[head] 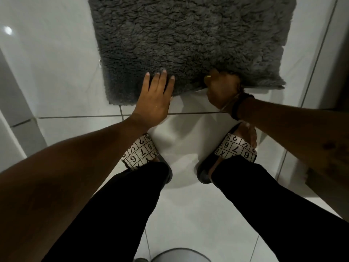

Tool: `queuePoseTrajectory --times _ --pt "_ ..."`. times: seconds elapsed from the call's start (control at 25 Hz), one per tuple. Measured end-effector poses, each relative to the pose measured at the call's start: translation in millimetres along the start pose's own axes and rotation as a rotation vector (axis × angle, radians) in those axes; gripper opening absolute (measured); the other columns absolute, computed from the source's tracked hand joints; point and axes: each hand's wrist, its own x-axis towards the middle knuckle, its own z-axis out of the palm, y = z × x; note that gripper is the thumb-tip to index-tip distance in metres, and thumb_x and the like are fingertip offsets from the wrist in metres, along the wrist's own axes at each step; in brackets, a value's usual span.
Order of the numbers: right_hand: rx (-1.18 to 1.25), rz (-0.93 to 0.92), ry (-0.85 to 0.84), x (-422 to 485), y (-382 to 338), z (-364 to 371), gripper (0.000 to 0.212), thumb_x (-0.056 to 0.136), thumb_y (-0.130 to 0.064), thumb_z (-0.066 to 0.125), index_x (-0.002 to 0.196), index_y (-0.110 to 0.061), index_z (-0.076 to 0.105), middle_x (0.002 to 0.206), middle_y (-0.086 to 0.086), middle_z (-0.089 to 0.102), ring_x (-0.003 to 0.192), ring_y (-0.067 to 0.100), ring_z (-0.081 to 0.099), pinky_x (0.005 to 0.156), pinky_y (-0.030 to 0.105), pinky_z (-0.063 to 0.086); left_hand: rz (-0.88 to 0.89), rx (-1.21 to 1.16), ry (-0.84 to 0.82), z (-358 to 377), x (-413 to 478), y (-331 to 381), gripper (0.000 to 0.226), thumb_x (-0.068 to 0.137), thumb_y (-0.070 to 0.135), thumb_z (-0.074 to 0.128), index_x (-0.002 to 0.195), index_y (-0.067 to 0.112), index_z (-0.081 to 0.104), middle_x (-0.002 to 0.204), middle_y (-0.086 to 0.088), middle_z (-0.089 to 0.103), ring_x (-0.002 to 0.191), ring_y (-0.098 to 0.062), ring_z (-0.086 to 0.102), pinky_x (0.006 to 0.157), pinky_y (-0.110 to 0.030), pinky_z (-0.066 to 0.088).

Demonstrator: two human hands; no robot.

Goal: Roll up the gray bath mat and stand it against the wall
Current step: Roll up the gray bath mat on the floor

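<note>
Head camera view, looking straight down: a shaggy gray bath mat (pixel 188 40) lies flat on the white tiled floor (pixel 62 59), its near edge just ahead of my feet. My left hand (pixel 154 100) rests palm down on the mat's near left part, its fingers (pixel 160 80) spread open and flat, tips sunk in the pile, grasping nothing. My right hand (pixel 221 87) is closed on the near edge of the mat towards its right, fingers curled under the pile, and that stretch of edge is raised a little off the floor. A black band (pixel 238 106) circles my right wrist. Below the hands stand my two feet in black slides (pixel 140 153) with white straps printed with numbers, and my legs are in black trousers (pixel 120 214). Something round and gray (pixel 179 255) shows at the bottom edge; I cannot tell what it is.
</note>
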Motion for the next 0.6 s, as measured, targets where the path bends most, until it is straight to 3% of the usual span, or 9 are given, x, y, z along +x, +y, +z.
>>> queuePoseTrajectory --times 0.08,0.16,0.28,0.4,0.52,0.6 --pt "0.148 0.088 0.000 15.3 8.1 -13.5 0.021 0.080 -0.006 0.059 0.099 0.002 0.063 0.109 0.026 0.063 0.090 0.046 0.062 0.073 0.045 0.052 -0.029 -0.043 0.115 -12.1 10.8 2.0 0.061 0.094 0.026 0.050 0.148 0.005 0.033 0.153 -0.024 0.037 0.137 -0.038 0.039 0.117 -0.058 0.018" --pt "0.293 0.203 0.013 22.7 14.6 -23.5 0.018 0.080 -0.007 0.060 0.095 0.002 0.062 0.102 0.026 0.065 0.092 0.045 0.061 0.077 0.045 0.053 0.084 -0.038 0.178 -18.3 22.3 8.4 0.065 0.093 0.024 0.051 0.150 0.005 0.028 0.157 -0.021 0.028 0.142 -0.035 0.029 0.118 -0.055 0.011" --pt "0.455 0.335 0.058 30.6 18.0 -29.6 0.020 0.079 -0.006 0.060 0.098 0.003 0.063 0.098 0.028 0.067 0.093 0.044 0.061 0.079 0.045 0.054 0.302 0.076 0.103 -11.1 28.6 7.6 0.071 0.099 0.030 0.048 0.155 0.001 0.016 0.164 -0.020 0.020 0.151 -0.033 0.020 0.122 -0.055 0.010" --pt "0.422 0.273 0.183 39.8 22.7 -33.8 0.028 0.080 -0.005 0.056 0.107 0.001 0.064 0.109 0.025 0.066 0.104 0.041 0.058 0.092 0.044 0.047 0.221 0.066 0.045 -6.7 46.1 -3.1 0.077 0.101 0.048 0.040 0.155 0.002 0.013 0.165 -0.018 0.017 0.153 -0.031 0.020 0.122 -0.055 0.014" --pt "0.252 0.213 0.362 52.7 28.7 -40.3 0.033 0.079 -0.010 0.052 0.110 -0.007 0.064 0.120 0.016 0.062 0.116 0.034 0.052 0.100 0.045 0.034 0.032 -0.023 0.071 -10.2 69.5 -0.8 0.077 0.098 0.051 0.042 0.153 -0.001 0.023 0.161 -0.022 0.027 0.143 -0.035 0.038 0.115 -0.055 0.031" --pt "0.214 0.191 0.386 54.0 29.0 -41.8 0.040 0.085 -0.016 0.049 0.123 -0.009 0.058 0.136 0.014 0.054 0.127 0.031 0.046 0.106 0.047 0.030 -0.102 -0.108 0.060 -17.3 80.5 0.9 0.078 0.097 0.053 0.040 0.152 -0.001 0.027 0.159 -0.023 0.032 0.140 -0.037 0.041 0.114 -0.054 0.033"
